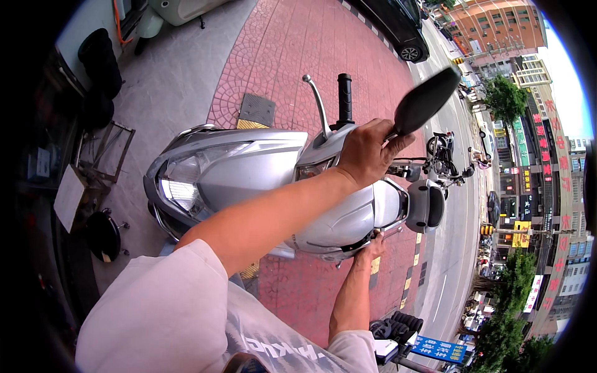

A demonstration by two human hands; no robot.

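Observation:
A silver scooter [236, 180] lies across the middle of the view, headlight end at left, grey rear box [426, 205] at right. My left hand [373, 149], its arm crossing over the front body, has its fingers curled round the stem at the base of a black mirror [426, 99], beside the handlebar. The left black grip [345, 99] and brake lever [314, 93] stand free above it. Lower right, my right hand [373, 245] is closed on the metal grab rail [392, 233] at the scooter's rear side.
Red paving [273, 50] surrounds the scooter. At left are grey flooring [161, 74], a metal frame [115, 149], a stool [102, 236] and another scooter [180, 9]. A black car [392, 25], parked motorbikes [441, 155] and a street [435, 273] with shops lie rightward.

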